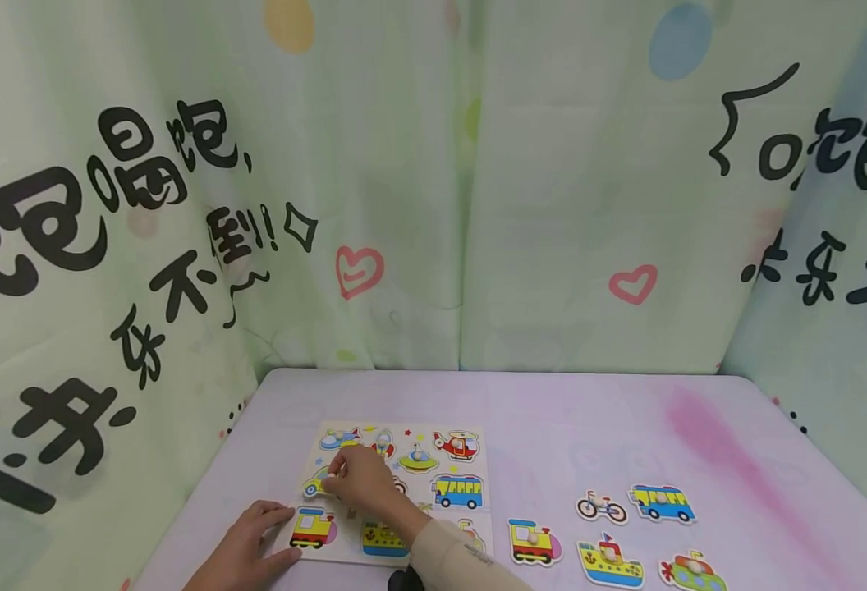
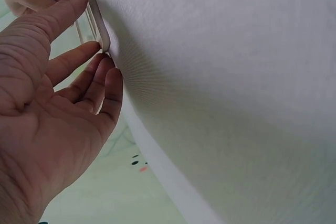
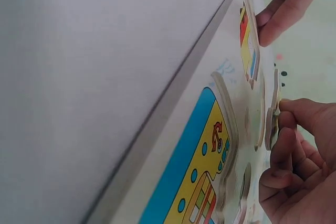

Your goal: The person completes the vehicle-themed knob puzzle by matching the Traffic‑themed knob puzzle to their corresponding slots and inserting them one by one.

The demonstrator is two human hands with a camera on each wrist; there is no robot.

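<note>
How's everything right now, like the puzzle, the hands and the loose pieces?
Puzzle board: flat on the table
Left hand: touching the board's edge
Right hand: pinching a wooden piece
Wooden piece: held at the board
Loose train: face up, off board
Loose bicycle: face up, off board
Loose bus: face up, off board
Loose boat: face up, off board
Loose submarine: face up, off board
Curtain: hanging

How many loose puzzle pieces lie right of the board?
5: bicycle and bus at back, train nearest the board, boat front middle, submarine front right; the sleeve may hide others.
</note>
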